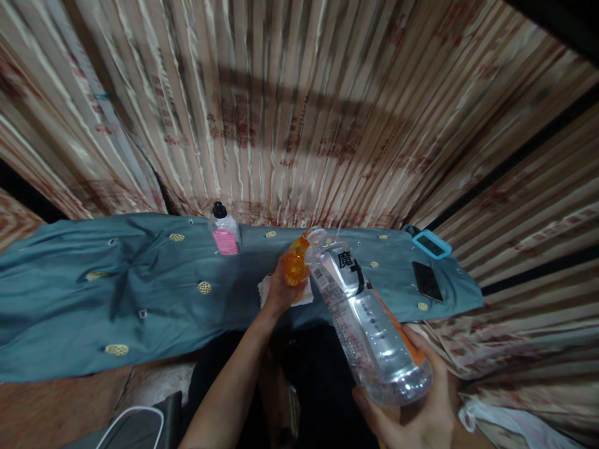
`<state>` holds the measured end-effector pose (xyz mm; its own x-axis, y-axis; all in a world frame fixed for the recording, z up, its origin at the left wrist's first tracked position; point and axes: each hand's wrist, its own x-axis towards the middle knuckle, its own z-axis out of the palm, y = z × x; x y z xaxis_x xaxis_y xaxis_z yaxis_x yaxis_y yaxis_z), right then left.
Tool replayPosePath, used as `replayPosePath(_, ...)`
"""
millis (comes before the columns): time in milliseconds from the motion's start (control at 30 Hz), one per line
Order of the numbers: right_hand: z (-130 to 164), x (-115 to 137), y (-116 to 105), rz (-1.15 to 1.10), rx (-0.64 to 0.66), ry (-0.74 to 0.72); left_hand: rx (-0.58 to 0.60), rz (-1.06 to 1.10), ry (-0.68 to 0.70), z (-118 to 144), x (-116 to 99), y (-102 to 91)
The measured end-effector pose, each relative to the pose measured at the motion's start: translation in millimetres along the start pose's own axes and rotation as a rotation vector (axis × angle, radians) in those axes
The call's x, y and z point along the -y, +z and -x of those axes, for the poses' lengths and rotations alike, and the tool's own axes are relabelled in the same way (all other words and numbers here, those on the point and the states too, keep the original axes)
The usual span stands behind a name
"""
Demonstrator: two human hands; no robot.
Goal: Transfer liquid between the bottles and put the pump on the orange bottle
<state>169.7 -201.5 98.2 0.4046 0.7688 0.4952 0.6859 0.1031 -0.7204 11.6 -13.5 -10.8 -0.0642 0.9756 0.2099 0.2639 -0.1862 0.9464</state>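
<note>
Covering table, teal cloth (140,293), striped curtains (299,112) behind, right hand (416,405) grip closed round bottle (365,312), left hand (281,290) pinching cap (297,265)

Open teal cloth (116,293) left of the pink-labelled bottle (225,237); two phones (428,262) crowd the right end; curtain (299,112) closes behind.

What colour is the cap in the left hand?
Orange, translucent cap, in the left hand; head view.
</note>
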Motion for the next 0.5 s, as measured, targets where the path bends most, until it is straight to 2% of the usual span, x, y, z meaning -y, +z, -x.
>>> replayPosePath(500, 1.3, -1.7, 1.1, -0.005, -0.011, 0.003, 0.009, -0.050, -0.064, 1.3, -8.1, -2.1)
